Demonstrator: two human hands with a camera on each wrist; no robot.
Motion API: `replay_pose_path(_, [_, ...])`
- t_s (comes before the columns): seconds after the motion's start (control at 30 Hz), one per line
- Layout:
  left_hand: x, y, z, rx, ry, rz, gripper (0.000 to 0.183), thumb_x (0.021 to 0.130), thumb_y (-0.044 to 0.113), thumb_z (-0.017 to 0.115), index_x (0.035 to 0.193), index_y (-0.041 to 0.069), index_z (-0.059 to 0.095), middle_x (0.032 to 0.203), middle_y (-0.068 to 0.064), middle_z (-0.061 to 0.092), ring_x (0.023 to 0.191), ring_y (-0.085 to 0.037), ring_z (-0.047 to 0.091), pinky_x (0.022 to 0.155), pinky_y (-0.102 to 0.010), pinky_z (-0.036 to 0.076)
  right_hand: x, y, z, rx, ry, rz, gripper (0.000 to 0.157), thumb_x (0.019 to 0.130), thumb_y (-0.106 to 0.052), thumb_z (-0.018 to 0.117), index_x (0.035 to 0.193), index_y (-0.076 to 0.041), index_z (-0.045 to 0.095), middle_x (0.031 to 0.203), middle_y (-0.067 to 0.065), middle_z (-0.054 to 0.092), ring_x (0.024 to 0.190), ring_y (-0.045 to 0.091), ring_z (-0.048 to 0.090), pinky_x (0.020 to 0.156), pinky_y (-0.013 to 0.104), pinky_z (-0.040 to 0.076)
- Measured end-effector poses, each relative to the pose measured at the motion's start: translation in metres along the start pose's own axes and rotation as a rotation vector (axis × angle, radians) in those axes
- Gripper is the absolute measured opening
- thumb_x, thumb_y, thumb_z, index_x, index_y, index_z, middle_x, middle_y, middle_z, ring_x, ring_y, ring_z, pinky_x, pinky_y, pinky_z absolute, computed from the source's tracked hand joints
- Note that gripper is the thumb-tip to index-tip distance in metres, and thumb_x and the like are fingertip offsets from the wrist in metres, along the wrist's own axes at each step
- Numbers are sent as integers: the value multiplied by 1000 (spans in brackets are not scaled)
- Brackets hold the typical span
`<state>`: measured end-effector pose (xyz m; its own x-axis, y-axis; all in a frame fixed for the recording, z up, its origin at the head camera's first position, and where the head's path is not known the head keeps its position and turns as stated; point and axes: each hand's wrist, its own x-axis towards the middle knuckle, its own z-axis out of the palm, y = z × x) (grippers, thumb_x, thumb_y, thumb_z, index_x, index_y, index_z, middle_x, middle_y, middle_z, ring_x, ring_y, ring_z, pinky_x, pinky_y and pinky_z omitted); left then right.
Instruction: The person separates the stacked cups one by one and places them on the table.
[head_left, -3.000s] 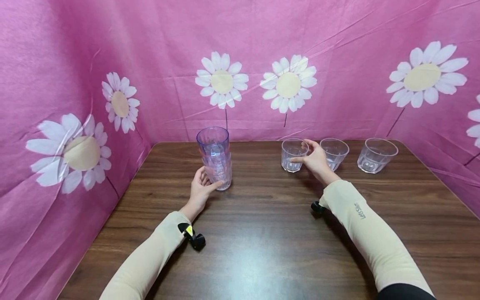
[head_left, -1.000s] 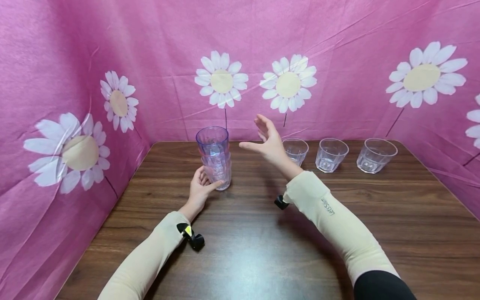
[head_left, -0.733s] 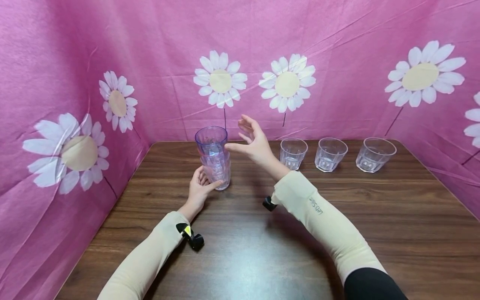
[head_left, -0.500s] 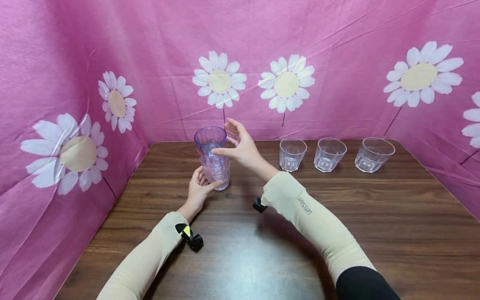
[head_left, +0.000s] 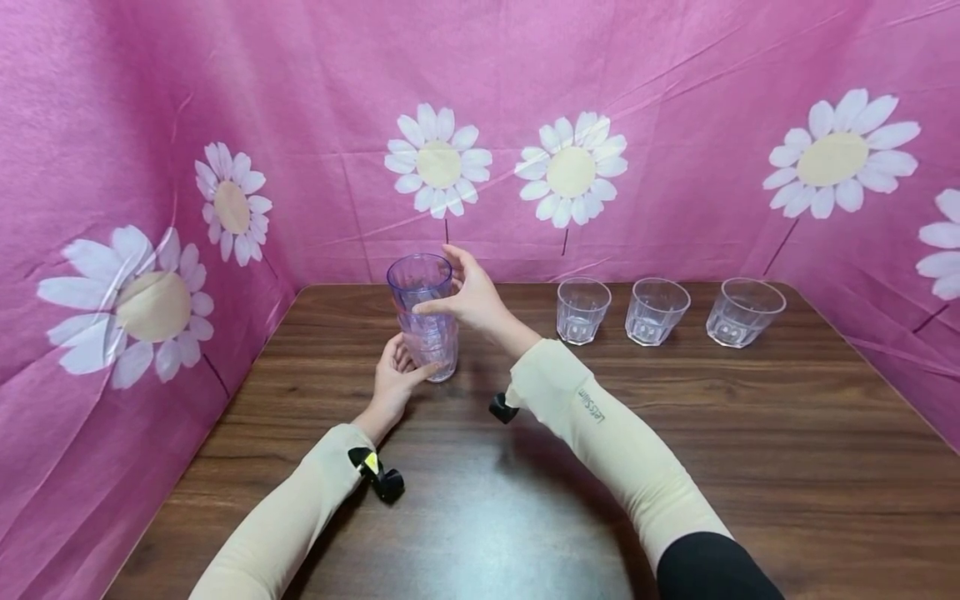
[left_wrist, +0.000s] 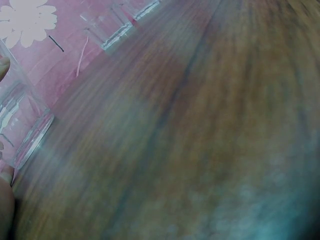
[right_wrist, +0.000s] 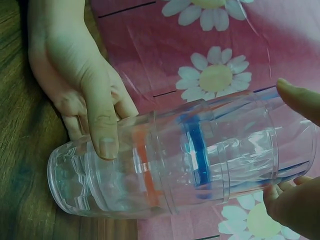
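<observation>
A tall stack of nested clear plastic cups (head_left: 441,348) stands upright on the table, left of the middle. The topmost cup (head_left: 408,287) has a blue rim. My left hand (head_left: 392,385) grips the lowest part of the stack, thumb in front and fingers behind. Higher up, my right hand (head_left: 483,307) holds the blue-rimmed cup between its thumb and fingers. In the right wrist view, orange and blue bands show inside the stack (right_wrist: 170,155), with the left hand (right_wrist: 80,80) round its base. Only the stack's base (left_wrist: 32,132) enters the left wrist view.
Three clear faceted tumblers stand in a row along the back right: the nearest to the stack (head_left: 583,312), a middle one (head_left: 657,314) and a right one (head_left: 742,315). A pink daisy-print cloth (head_left: 337,208) hangs behind the wooden table (head_left: 465,500).
My right hand has let go of the leftmost tumbler, moved left to the stack and closed round its top cup. The left hand keeps its grip on the stack's base.
</observation>
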<state>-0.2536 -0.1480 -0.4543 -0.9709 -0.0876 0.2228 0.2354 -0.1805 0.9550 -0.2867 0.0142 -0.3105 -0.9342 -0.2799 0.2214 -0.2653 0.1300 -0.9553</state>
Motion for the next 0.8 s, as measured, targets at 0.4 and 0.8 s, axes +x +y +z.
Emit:
replay_pose_path(0.4, [0,-1,0,0,8,-18,69,77,-20,68,139,-9,39,135,-21,55,111,-4,56,100,-25,45,2,0,-1,-2,-4,8,89,67,-4,92,144,-3,48,128,14,63,113,23,61,95,33,52])
replay_pose_path(0.8, [-1,1,0,14,6,-29,69,78,-19,69,140,-9,39,136,-22,53,112,-5,55,100,-25,45,2,0,-2,0,11,-8,88,66,-4,92,143,-2,50,127,19,63,109,24,62,93,34,53])
